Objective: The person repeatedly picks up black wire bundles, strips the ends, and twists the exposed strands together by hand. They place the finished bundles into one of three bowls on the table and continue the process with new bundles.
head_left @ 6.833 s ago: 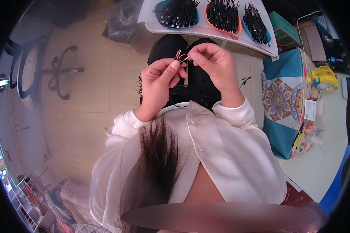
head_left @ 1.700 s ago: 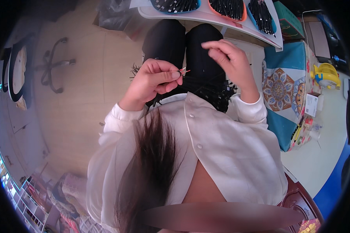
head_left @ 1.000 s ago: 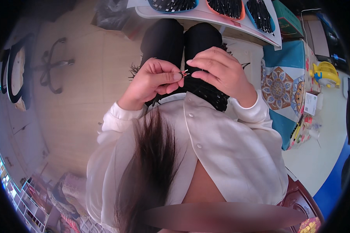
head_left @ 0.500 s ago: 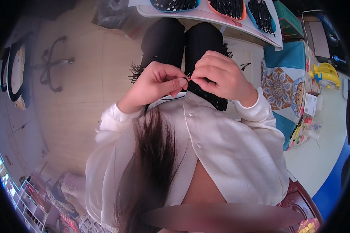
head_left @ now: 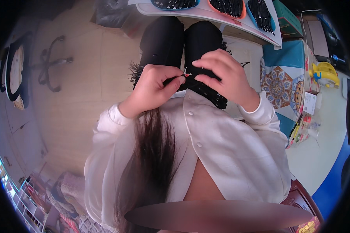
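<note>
My left hand (head_left: pixel 153 87) pinches a small dark clip (head_left: pixel 185 74) over my lap, and my right hand (head_left: pixel 221 75), lifted away a moment ago, has come back so its curled fingertips meet the clip's red-tipped end; whether it grips I cannot tell. With both hands joined, I judge the fine fitting work is on again. Trays of dark clips (head_left: pixel 229 6) sit far on the white table (head_left: pixel 237 21).

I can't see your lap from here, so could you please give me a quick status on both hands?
Left hand pinching a thin dark piece. Right hand at its red-tipped end, fingers bent, grip unclear. Nothing between the hands.
</note>
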A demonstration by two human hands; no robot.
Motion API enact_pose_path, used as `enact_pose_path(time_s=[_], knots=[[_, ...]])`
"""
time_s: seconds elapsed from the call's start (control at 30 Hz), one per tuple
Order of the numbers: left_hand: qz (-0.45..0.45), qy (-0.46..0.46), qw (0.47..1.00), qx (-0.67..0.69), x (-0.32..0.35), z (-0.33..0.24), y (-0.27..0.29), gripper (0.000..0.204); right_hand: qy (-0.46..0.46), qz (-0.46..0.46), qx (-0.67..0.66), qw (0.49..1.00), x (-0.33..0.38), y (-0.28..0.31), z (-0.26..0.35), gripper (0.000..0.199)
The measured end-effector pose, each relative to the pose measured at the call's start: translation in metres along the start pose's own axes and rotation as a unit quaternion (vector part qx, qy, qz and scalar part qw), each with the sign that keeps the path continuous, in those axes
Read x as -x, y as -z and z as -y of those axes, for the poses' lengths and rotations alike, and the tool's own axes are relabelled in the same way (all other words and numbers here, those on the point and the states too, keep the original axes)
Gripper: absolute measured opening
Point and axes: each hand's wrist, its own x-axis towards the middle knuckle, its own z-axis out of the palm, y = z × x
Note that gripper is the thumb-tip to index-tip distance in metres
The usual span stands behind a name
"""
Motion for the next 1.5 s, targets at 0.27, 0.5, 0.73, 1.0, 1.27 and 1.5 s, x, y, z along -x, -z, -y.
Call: enact_pose_path(time_s=[0.27,0.5,0.73,1.0,1.27,1.5], knots=[[0.027,0.037,0.998,0.048,0.002,-0.001,-0.002,0.009,0.124,0.009,0.069,0.99,-0.003,-0.007,0.003,0.025],[-0.004,-0.207,0.935,-0.287,0.001,0.004,-0.011,0.005,-0.468,0.22,-0.474,0.713,0.007,-0.013,-0.009,0.019],[0.002,-0.078,0.996,-0.031,-0.004,0.012,-0.003,0.006,-0.24,0.131,-0.26,0.926,0.004,0.001,-0.001,0.017],[0.033,-0.016,0.999,0.025,-0.002,0.011,-0.005,0.007,0.13,0.036,0.079,0.988,0.001,-0.008,-0.003,0.021],[0.105,0.033,0.974,0.198,0.001,0.013,0.004,0.011,-0.12,0.117,-0.21,0.963,0.0,0.007,0.004,0.031],[0.142,0.104,0.891,0.42,-0.002,0.021,0.002,0.015,0.042,0.04,-0.125,0.99,0.001,-0.015,-0.005,0.027]])
